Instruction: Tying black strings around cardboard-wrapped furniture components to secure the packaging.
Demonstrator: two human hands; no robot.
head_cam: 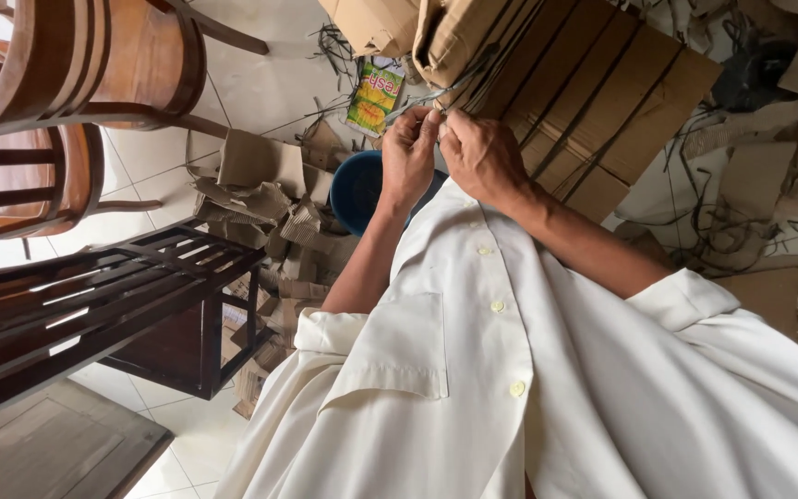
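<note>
My left hand [408, 152] and my right hand [484, 159] are held close together at the near edge of a flattened brown cardboard bundle [593, 102]. Both pinch a thin dark strap [440, 113] that runs around the bundle. Several more dark straps cross the cardboard in parallel lines. My white button shirt fills the lower part of the view, and my forearms reach out from its short sleeves. The strap's ends are hidden between my fingertips.
A blue tub [357, 189] sits just under my left hand. Torn cardboard scraps [265, 199] and a green-yellow packet [373, 97] lie on the white tile floor. Wooden chairs [94, 65] and a dark slatted bench [103, 305] stand at the left. More cardboard and loose straps [741, 185] lie at the right.
</note>
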